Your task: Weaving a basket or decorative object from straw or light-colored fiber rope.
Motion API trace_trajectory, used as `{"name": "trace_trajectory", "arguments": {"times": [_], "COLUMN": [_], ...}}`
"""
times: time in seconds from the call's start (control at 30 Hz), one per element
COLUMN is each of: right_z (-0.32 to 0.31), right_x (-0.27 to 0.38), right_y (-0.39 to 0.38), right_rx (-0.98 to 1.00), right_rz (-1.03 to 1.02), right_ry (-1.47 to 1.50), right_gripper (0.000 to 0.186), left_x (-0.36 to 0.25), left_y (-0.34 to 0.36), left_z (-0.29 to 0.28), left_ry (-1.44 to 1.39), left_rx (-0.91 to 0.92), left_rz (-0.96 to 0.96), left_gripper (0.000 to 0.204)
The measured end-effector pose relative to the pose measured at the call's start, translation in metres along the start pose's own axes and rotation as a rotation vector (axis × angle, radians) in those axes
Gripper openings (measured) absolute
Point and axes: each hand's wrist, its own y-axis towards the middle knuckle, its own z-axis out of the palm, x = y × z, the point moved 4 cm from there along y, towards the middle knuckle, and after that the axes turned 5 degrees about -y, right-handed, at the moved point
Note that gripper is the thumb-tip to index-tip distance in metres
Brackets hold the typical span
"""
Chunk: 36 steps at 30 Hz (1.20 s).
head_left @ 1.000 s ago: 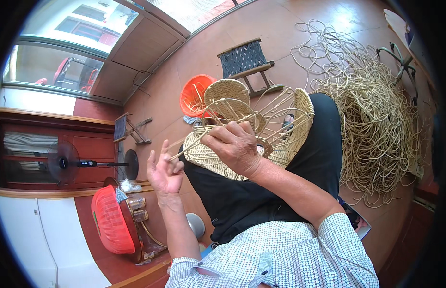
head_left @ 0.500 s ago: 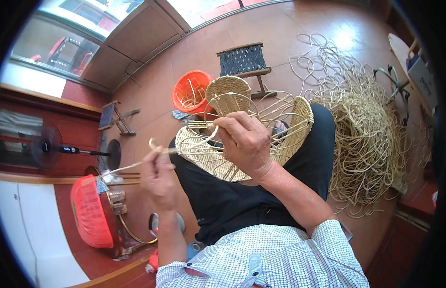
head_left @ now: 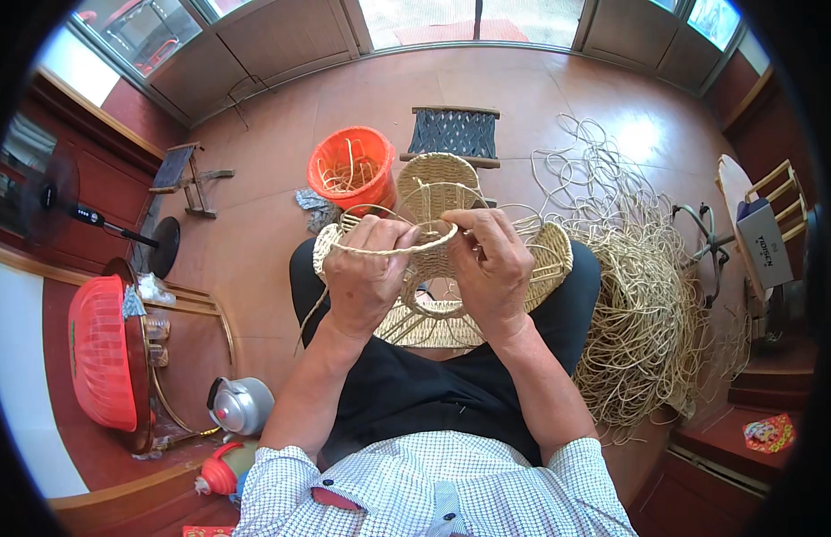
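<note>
While two hands (head_left: 369, 273) (head_left: 493, 261) hold one cord (head_left: 446, 240), one orange bucket (head_left: 376, 194) stands beyond.

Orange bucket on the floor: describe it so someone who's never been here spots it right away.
Start at the big tangle of pale cord at right, then go left past the dark-seated stool. Beyond the left hand stands the orange bucket; unlike that stool, it is round and open-topped, with pale strands inside.

hands (head_left: 366, 277) (head_left: 493, 268) 2 | woven frame (head_left: 426, 326) 1 | bucket (head_left: 379, 191) 1 | stools (head_left: 453, 134) (head_left: 174, 170) 2 | fan (head_left: 89, 215) 1
</note>
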Motion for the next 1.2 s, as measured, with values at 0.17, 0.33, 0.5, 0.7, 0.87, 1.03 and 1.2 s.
{"name": "trace_trajectory", "arguments": {"times": [0.17,0.33,0.5,0.7,0.87,1.03,1.2], "right_z": [-0.002,-0.001,0.008,0.011,0.013,0.014,0.023], "right_x": [0.015,0.005,-0.012,-0.024,-0.027,-0.024,-0.040], "right_y": [0.020,0.024,0.024,0.025,0.024,0.028,0.021], "right_rx": [-0.034,-0.048,0.220,0.496,0.499,0.561,0.411], "right_rz": [-0.319,-0.338,0.197,0.495,0.546,0.597,0.545], "right_ry": [-0.276,-0.268,0.270,0.623,0.724,0.803,0.726], "right_gripper": [0.020,0.026,0.055,0.064,0.066,0.058,0.045], "left_x": [0.003,-0.003,-0.003,-0.008,-0.009,-0.012,-0.006], "left_y": [0.003,0.003,-0.003,-0.006,-0.007,-0.007,-0.009], "left_z": [0.008,0.011,0.010,0.008,0.011,0.010,0.016], "left_ry": [0.060,0.014,-0.072,-0.194,-0.211,-0.244,-0.281], "left_rx": [-0.004,-0.005,0.000,0.155,0.147,0.139,0.118], "left_rz": [0.008,-0.199,-0.235,-0.405,-0.407,-0.423,-0.462], "left_gripper": [0.015,0.013,0.010,0.013,0.015,0.015,0.015]}}
